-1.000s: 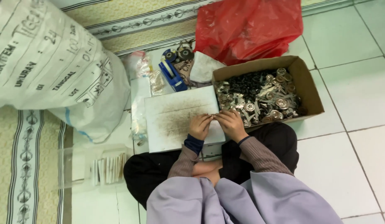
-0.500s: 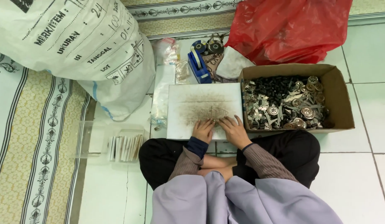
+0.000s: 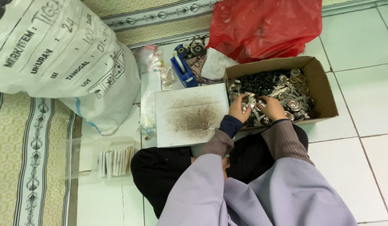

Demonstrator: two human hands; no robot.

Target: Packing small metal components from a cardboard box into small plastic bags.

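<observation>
I sit cross-legged on a tiled floor. Both hands reach into a brown cardboard box (image 3: pixel 321 90) filled with small metal discs and black parts (image 3: pixel 282 86). My left hand (image 3: pixel 238 109) rests at the box's near left corner with its fingers curled among the metal pieces. My right hand (image 3: pixel 271 108) lies beside it, fingers down in the parts. Whether either hand grips a piece is hidden. A stained white board (image 3: pixel 190 115) lies flat to the left of the box, with one small metal piece on it.
A large white printed sack (image 3: pixel 60 62) lies at the upper left. A red plastic bag (image 3: pixel 265 25) sits behind the box. A blue tape dispenser (image 3: pixel 183 69) stands by clear bags. A clear tray of white cards (image 3: pixel 114 161) rests near my left knee. Patterned carpet runs along the left.
Both hands have moved right, from the near edge of the white board into the cardboard box. The head view has also shifted.
</observation>
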